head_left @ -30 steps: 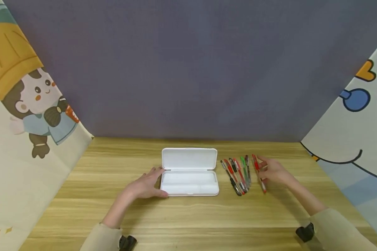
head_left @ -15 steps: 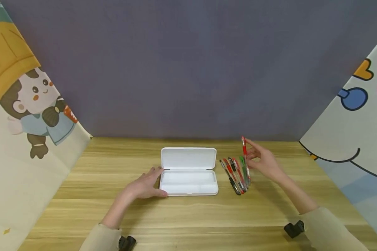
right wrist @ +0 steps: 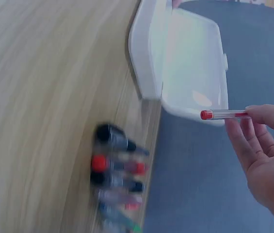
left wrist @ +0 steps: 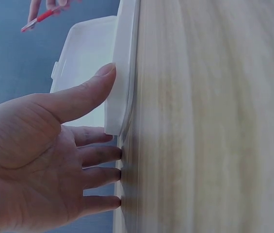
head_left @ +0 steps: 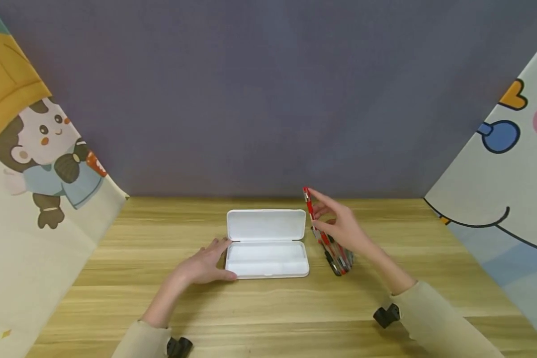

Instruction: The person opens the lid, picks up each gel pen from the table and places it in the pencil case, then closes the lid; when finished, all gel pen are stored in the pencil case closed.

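A white pencil case lies on the table with its lid raised. My left hand rests against the case's left end, and in the left wrist view its thumb touches the case while the other fingers are spread. Between thumb and fingertips, my right hand pinches a red gel pen, held tilted above the table near the case's right end. The pen's clear barrel with a red end shows in the right wrist view. Below that hand lie several pens, partly hidden by it.
Loose black, red and green pens lie side by side, blurred, to the right of the case. The wooden table meets a grey backdrop behind the case. Cartoon-printed panels stand at both sides.
My right hand has lifted the red pen from the table and carried it left, over the other pens, to beside the case. My left hand has stayed at the case's left end.
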Demonstrator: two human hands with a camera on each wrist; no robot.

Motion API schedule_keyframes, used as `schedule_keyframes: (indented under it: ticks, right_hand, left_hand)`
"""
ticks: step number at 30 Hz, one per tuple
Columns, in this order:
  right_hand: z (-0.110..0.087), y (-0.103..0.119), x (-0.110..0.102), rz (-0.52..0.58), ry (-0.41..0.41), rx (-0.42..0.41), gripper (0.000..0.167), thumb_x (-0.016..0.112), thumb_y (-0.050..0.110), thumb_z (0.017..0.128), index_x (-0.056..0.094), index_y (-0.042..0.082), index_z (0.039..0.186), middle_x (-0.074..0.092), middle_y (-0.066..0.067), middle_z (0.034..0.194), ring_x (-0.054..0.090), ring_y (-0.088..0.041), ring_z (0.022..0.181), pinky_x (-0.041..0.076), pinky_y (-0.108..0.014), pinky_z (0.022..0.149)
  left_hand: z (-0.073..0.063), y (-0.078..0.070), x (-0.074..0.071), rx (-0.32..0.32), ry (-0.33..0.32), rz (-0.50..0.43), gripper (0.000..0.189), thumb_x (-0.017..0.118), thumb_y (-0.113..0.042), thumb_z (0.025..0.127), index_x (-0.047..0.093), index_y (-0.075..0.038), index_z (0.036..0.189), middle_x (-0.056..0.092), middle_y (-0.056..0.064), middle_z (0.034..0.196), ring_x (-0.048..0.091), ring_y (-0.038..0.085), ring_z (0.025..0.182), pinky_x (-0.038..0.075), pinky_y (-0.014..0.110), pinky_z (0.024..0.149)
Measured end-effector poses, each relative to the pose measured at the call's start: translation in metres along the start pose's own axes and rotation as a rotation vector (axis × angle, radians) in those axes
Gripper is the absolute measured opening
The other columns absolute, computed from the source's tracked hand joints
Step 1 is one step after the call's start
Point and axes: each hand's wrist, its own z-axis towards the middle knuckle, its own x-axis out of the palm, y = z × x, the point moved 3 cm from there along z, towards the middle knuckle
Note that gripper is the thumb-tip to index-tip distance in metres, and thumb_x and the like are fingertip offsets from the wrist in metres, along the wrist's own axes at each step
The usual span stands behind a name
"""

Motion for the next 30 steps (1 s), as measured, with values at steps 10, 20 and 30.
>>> schedule_keyframes:
  ticks: [10, 20, 30]
  right_hand:
    - [0.015, 0.006, 0.046, -0.088, 0.154, -0.087, 0.078, 0.074, -0.006, 0.089, 0.047, 0.022, 0.156, 0.074, -0.011, 0.11, 0.07, -0.019, 0.098, 0.064, -0.029, 0.077]
    - [0.026, 0.007, 0.072, -0.178, 0.342, -0.161, 0.073, 0.073, -0.007, 0.09, 0.05, 0.021, 0.154, 0.072, -0.005, 0.113, 0.066, -0.014, 0.09, 0.058, -0.022, 0.066]
    - [0.025, 0.012, 0.088, -0.403, 0.461, -0.218, 0.064, 0.076, -0.002, 0.089, 0.061, 0.027, 0.144, 0.073, 0.001, 0.099, 0.069, -0.01, 0.091, 0.057, -0.022, 0.075]
  left_hand:
    - [0.0, 0.001, 0.0, -0.002, -0.002, 0.012, 0.101, 0.079, -0.042, 0.088, 0.025, -0.002, 0.162, 0.021, 0.028, 0.168, 0.015, 0.049, 0.158, 0.013, 0.071, 0.126]
    - [-0.001, -0.001, -0.001, -0.016, -0.028, 0.035, 0.096, 0.081, -0.04, 0.087, 0.031, -0.004, 0.161, 0.027, 0.029, 0.166, 0.017, 0.052, 0.156, 0.016, 0.079, 0.12]
    - [0.0, -0.004, -0.002, -0.039, -0.038, 0.07, 0.092, 0.08, -0.039, 0.087, 0.034, -0.006, 0.16, 0.03, 0.029, 0.165, 0.021, 0.053, 0.155, 0.018, 0.084, 0.115]
